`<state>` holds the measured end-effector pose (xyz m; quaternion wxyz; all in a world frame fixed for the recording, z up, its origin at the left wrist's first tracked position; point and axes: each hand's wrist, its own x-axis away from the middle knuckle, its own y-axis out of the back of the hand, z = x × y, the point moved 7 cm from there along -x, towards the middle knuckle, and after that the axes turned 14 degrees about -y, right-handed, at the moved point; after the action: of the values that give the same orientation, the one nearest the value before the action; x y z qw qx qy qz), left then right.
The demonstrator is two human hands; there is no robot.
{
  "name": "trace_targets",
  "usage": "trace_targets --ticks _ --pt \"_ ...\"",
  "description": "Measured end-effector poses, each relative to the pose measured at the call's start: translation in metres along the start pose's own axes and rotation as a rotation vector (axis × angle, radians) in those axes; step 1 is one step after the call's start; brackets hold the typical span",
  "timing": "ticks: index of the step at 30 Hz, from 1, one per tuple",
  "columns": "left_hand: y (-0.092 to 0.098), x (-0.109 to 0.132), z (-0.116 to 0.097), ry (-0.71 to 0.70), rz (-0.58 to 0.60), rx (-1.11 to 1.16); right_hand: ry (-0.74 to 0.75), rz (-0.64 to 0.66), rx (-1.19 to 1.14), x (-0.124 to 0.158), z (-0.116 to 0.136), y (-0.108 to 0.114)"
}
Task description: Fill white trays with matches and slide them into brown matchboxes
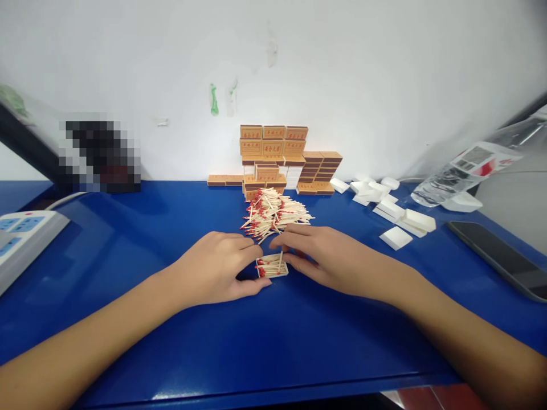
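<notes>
A small white matchbox tray (280, 275) filled with red-tipped matches rests on the blue table in front of me. My left hand (220, 266) grips the tray's left end, thumb at the near side and fingers at the far side. At the tray's right end, my right hand (310, 250) has its fingers pinched around a match (281, 259) that tilts upward over the others. Just beyond both hands lies a heap of loose matches (277, 213), most of their red heads toward the left.
Stacked matchboxes (273, 149) stand against the wall behind the heap. Several white trays (396, 238) lie scattered at right, near a plastic bottle (465, 168) and a phone (499, 256). A power strip (32, 239) sits at left on the blue table (239, 353).
</notes>
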<state>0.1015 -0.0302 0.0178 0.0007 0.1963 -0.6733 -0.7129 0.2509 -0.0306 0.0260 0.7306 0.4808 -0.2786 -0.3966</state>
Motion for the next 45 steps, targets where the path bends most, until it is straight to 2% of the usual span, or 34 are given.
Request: trace_targets --ticks 12,20,30,39,45 --pt "0.0 0.0 -0.001 -0.008 -0.012 0.004 0.028 -0.017 0.047 0.005 0.002 0.009" --pt "0.001 -0.001 0.0 -0.001 0.003 -0.01 0.035 -0.018 0.061 0.001 0.001 0.007" --pt "0.001 -0.001 0.001 0.023 0.03 -0.001 -0.024 0.016 0.051 0.003 -0.002 0.003" --pt "0.001 -0.002 0.0 0.009 0.016 -0.029 0.012 0.026 0.011 0.003 0.008 -0.006" --pt "0.001 -0.002 0.001 0.006 0.011 -0.02 -0.031 0.02 0.026 0.003 0.002 0.002"
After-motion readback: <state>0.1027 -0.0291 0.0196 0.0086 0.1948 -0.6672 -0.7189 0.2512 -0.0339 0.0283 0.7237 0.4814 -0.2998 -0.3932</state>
